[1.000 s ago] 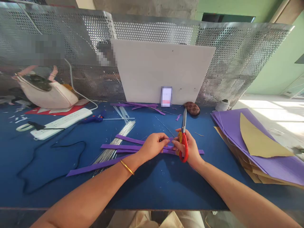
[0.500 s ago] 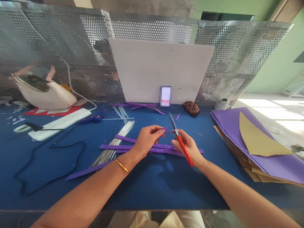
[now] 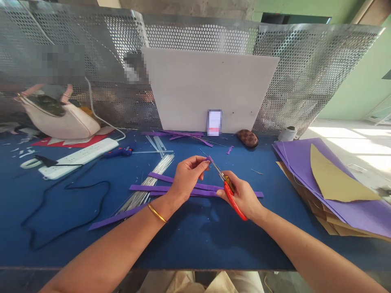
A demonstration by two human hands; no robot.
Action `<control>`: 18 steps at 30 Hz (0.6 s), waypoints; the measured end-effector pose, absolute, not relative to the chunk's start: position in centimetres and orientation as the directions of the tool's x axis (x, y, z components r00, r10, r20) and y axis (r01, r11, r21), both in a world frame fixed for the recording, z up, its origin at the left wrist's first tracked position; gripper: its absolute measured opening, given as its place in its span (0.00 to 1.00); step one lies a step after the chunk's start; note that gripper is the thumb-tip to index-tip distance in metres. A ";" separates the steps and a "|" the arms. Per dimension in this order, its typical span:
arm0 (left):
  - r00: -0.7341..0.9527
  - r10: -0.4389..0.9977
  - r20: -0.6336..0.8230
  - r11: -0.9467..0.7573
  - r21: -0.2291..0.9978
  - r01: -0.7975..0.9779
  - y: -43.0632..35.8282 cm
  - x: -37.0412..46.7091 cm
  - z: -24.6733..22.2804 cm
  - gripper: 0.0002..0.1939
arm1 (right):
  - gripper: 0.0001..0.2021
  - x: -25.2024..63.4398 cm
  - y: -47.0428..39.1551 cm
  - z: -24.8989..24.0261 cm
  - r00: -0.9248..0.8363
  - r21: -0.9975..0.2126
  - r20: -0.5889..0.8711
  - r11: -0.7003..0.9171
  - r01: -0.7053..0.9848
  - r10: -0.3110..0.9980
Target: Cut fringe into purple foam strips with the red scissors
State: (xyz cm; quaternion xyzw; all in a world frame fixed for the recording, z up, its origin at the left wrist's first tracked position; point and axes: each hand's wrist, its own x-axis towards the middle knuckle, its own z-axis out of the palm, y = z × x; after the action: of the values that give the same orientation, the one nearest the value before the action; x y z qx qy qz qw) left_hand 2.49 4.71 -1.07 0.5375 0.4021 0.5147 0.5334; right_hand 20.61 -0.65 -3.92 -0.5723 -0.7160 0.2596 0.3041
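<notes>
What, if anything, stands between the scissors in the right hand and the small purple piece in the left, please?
Nothing visible does: the scissors in the right hand have their tips right at the purple piece in the left hand.

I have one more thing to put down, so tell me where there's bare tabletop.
The blue tabletop shows between left forearm and right forearm, and between right forearm and paper stack. It's crowded around the power strip and where purple strips cross wires.

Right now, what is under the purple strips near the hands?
Under the strips lie thin wires and the blue table; the parts they directly cover can't be seen.
</notes>
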 end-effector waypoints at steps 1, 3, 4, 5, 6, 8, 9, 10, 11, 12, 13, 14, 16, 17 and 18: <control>0.148 0.981 0.125 -0.108 0.987 -0.117 4.7 2.5 -1.0 0.11 | 0.20 20.5 -0.7 -3.8 -0.158 -0.708 0.140 0.211 0.674 0.977; 0.147 0.981 0.126 -0.109 0.987 -0.120 4.6 2.6 -1.0 0.10 | 0.21 20.4 -0.8 -3.6 -0.158 -0.696 0.145 0.214 0.685 0.977; 0.146 0.981 0.127 -0.109 0.987 -0.121 4.6 2.6 -0.9 0.10 | 0.21 20.4 -0.8 -3.6 -0.159 -0.694 0.148 0.217 0.687 0.976; 0.146 0.981 0.126 -0.109 0.987 -0.121 4.5 2.6 -0.9 0.10 | 0.21 20.4 -0.8 -3.5 -0.163 -0.693 0.151 0.222 0.686 0.975; 0.149 0.981 0.125 -0.108 0.987 -0.118 4.5 2.6 -0.9 0.10 | 0.20 20.3 -0.9 -3.4 -0.166 -0.693 0.152 0.225 0.685 0.974; 0.155 0.980 0.125 -0.108 0.988 -0.111 4.5 2.6 -0.8 0.10 | 0.20 20.3 -0.9 -3.3 -0.170 -0.694 0.155 0.229 0.683 0.973; 0.156 0.980 0.125 -0.109 0.988 -0.108 4.5 2.6 -0.8 0.10 | 0.20 20.3 -0.9 -3.2 -0.169 -0.695 0.156 0.230 0.681 0.973; 0.156 0.980 0.127 -0.111 0.988 -0.106 4.5 2.5 -0.7 0.11 | 0.20 20.3 -0.9 -3.2 -0.168 -0.697 0.159 0.231 0.679 0.973; 0.156 0.979 0.129 -0.113 0.988 -0.105 4.5 2.5 -0.7 0.11 | 0.20 20.3 -0.9 -3.2 -0.167 -0.699 0.161 0.232 0.677 0.973; 0.156 0.979 0.130 -0.115 0.988 -0.104 4.5 2.5 -0.7 0.11 | 0.20 20.3 -0.9 -3.2 -0.166 -0.700 0.164 0.234 0.675 0.972; 0.156 0.979 0.132 -0.117 0.988 -0.104 4.5 2.5 -0.7 0.11 | 0.20 20.4 -1.0 -3.2 -0.166 -0.702 0.167 0.235 0.673 0.972; 0.156 0.979 0.133 -0.118 0.988 -0.104 4.5 2.5 -0.6 0.11 | 0.20 20.4 -1.0 -3.2 -0.164 -0.703 0.170 0.236 0.670 0.972; 0.153 0.979 0.138 -0.122 0.986 -0.110 4.4 2.5 -0.6 0.11 | 0.20 20.4 -1.0 -3.2 -0.160 -0.712 0.172 0.235 0.662 0.972; 0.152 0.979 0.139 -0.122 0.986 -0.115 4.4 2.5 -0.6 0.11 | 0.20 20.3 -1.1 -3.2 -0.155 -0.719 0.171 0.231 0.656 0.973; 0.151 0.979 0.139 -0.122 0.985 -0.120 4.3 2.5 -0.6 0.11 | 0.20 20.3 -1.1 -3.2 -0.150 -0.726 0.169 0.226 0.649 0.974</control>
State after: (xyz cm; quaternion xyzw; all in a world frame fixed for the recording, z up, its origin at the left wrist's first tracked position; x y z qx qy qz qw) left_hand 2.55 4.35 -0.57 0.5416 0.3966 0.5172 0.5310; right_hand 20.34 -1.07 -3.21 -0.5677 -0.7147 0.2539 0.3201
